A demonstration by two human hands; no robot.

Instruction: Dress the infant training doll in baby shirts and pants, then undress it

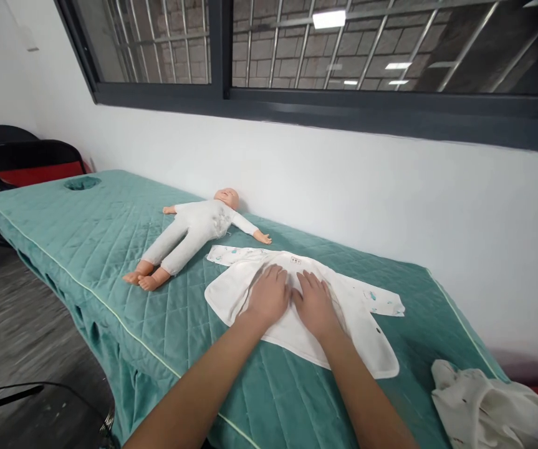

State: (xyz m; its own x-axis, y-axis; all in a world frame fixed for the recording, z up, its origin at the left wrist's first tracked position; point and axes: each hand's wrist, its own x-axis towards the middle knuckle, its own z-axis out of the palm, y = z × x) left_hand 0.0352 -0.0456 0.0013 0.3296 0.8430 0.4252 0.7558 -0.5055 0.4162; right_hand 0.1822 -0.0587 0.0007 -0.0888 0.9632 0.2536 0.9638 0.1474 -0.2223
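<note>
Found white shirt [292, 337] spread on green-covered bed [95, 237], just right of doll [198, 218] in view | Resting left hand [270, 294] and right hand [315, 302] on shirt, both released, palm-down | Observed crumpled cloth [488, 405] farther right of doll

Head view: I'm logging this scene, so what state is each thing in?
White baby shirt: spread open, sleeves out to the sides
Left hand: palm down on the shirt
Right hand: palm down on the shirt
Doll: lying on its back, arms spread
White cloth: crumpled in a heap
Green quilted cover: spread out, side hanging down
</note>
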